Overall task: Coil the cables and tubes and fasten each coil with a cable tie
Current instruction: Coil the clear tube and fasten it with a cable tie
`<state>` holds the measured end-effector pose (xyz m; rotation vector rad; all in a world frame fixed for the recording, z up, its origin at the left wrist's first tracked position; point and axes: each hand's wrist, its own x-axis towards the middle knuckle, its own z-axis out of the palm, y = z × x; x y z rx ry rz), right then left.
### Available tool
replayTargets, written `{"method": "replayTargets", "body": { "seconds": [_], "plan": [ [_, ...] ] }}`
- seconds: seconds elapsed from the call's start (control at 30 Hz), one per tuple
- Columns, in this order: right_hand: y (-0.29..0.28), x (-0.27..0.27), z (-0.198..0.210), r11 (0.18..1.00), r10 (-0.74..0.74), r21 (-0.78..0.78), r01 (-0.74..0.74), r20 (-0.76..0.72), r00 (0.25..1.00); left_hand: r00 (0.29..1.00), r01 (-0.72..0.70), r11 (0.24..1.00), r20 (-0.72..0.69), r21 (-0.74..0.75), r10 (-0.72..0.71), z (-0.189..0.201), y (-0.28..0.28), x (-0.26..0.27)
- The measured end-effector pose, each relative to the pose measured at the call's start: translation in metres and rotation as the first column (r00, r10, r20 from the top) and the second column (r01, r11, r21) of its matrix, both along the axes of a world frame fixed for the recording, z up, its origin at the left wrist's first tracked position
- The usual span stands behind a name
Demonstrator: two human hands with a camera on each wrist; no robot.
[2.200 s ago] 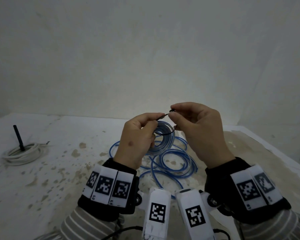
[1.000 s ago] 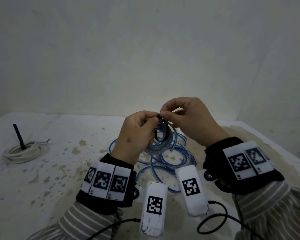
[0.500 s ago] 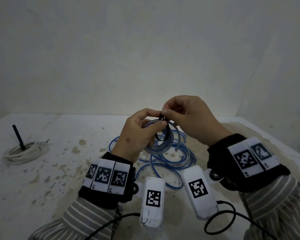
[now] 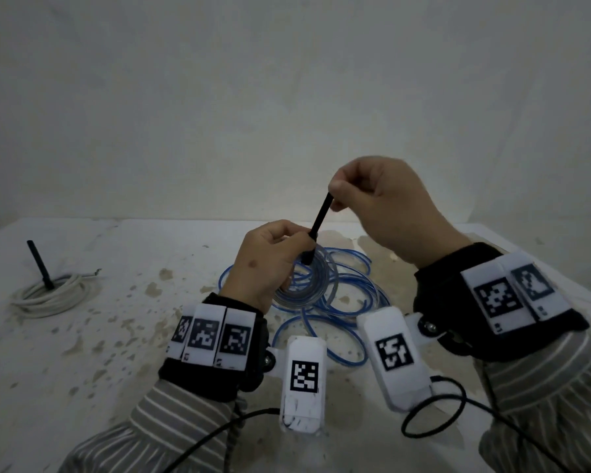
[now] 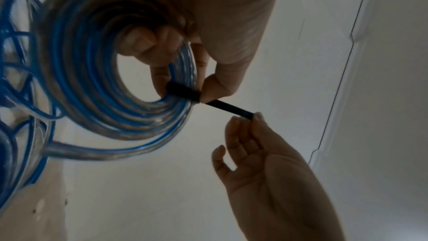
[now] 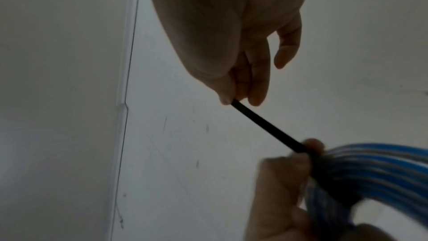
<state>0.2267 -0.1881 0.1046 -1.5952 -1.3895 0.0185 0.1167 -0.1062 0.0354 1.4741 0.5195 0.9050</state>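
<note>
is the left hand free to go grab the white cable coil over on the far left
Probably not yet. The left hand grips the blue tube coil while the right hand pulls the black cable tie. The white cable coil lies unobstructed, well to its left.

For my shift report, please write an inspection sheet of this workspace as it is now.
Surface: white table, stained.
Job's things: blue tube coil, black cable tie around it; loose blue loops on table.
Clutter: white cable coil, already tied.
Grippers: left hand grips coil; right hand pinches tie tail.
Cables: black wrist-camera leads.
Surroundings: plain wall.
</note>
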Motion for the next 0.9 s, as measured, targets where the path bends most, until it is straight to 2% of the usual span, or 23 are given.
{"method": "replayTargets", "body": {
  "seconds": [0.1,0.2,0.33,0.43,0.53,0.63,0.73,0.8,0.83,0.9],
  "plan": [
    [-0.002,0.0,0.009,0.998,-0.023,0.051,0.025,-0.045,0.999,1.0,0.007,1.0,-0.001,-0.007,-0.007,0.0,0.0,0.001],
    [-0.005,-0.001,0.009,0.996,0.018,0.093,-0.009,-0.091,0.996,0.999,-0.004,0.999,0.042,-0.037,0.005,0.004,0.002,0.0],
    [-0.011,-0.002,-0.005,0.971,0.216,-0.051,-0.233,-0.221,0.951,0.993,0.019,0.993,0.118,-0.12,-0.005,0.004,0.004,-0.001],
    [-0.011,0.0,-0.018,0.956,0.248,-0.134,-0.261,-0.108,0.963,0.988,0.067,0.984,0.151,-0.166,-0.042,0.005,0.003,-0.001],
    [-0.011,0.003,-0.019,0.983,0.168,-0.059,-0.171,-0.057,0.984,0.986,0.111,0.979,0.139,-0.172,-0.087,0.005,-0.004,0.003],
    [-0.014,0.001,-0.014,0.984,0.169,-0.009,-0.175,-0.214,0.962,0.983,0.165,0.975,0.104,-0.15,-0.151,0.006,-0.01,0.006],
    [-0.011,0.001,-0.014,0.975,0.202,0.009,-0.223,-0.46,0.864,0.983,0.178,0.973,0.073,-0.146,-0.168,0.008,-0.012,0.005],
    [-0.005,0.003,-0.015,0.976,0.162,-0.025,-0.218,-0.587,0.793,0.986,0.166,0.974,0.052,-0.156,-0.16,0.009,-0.013,0.005],
    [-0.002,0.004,-0.014,0.977,0.13,-0.056,-0.208,-0.617,0.776,0.987,0.16,0.975,0.04,-0.154,-0.155,0.009,-0.012,0.006],
    [0.004,0.005,-0.009,0.975,0.048,-0.146,-0.171,-0.607,0.793,0.989,0.15,0.98,0.013,-0.134,-0.15,0.011,-0.012,0.006]
  ]
}}
